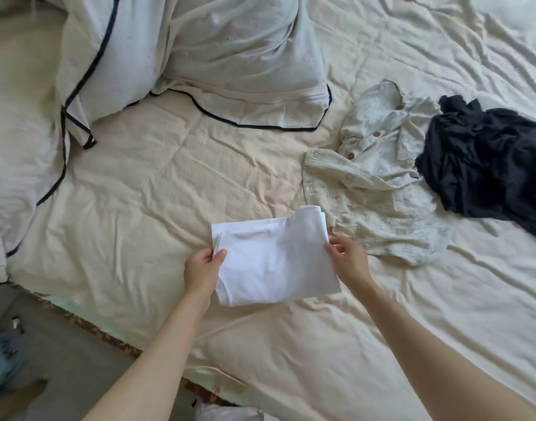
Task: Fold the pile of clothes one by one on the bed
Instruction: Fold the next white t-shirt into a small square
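The white shirt (272,262), already folded small, lay on the bed (157,165); the left hand (201,273) pinched its left edge, the right hand (348,262) its right; light, limp cloth, probably best held at opposite edges.

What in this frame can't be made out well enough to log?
- Head view: how many layers the white garment has; its top layer hides those under it.
- Black garment: its type, since it is crumpled and cut off by the right edge.
- Fingers of the left hand and right hand: partly hidden by the white garment.
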